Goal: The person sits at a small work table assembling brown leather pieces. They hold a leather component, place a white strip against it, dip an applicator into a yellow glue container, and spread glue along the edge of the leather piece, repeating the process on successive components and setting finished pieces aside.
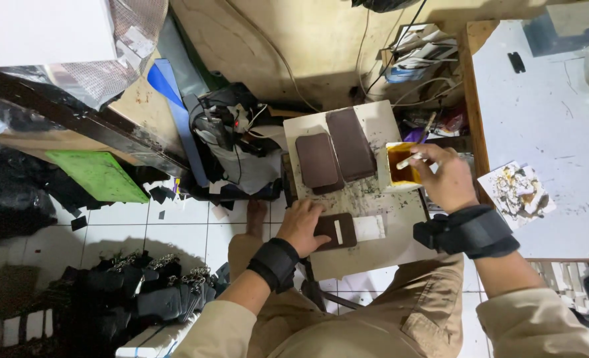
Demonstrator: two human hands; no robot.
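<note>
My left hand (301, 225) presses a small dark brown leather piece (339, 230) with a white strip onto a small white work board (387, 238). My right hand (446, 178) holds a thin brush (410, 160) whose tip dips into a square tub of amber glue (400, 166) at the board's right edge. Two more brown leather pieces (317, 161) (351, 144) lie side by side at the far end of the board. A white paper patch (369, 227) lies right of the held piece. Both wrists wear black bands.
A white table (540, 113) with a stained square tile (517, 191) stands on the right. Cables and a black pile (231, 142) lie to the left. A green sheet (99, 174) and a heap of black leather goods (135, 292) sit on the tiled floor.
</note>
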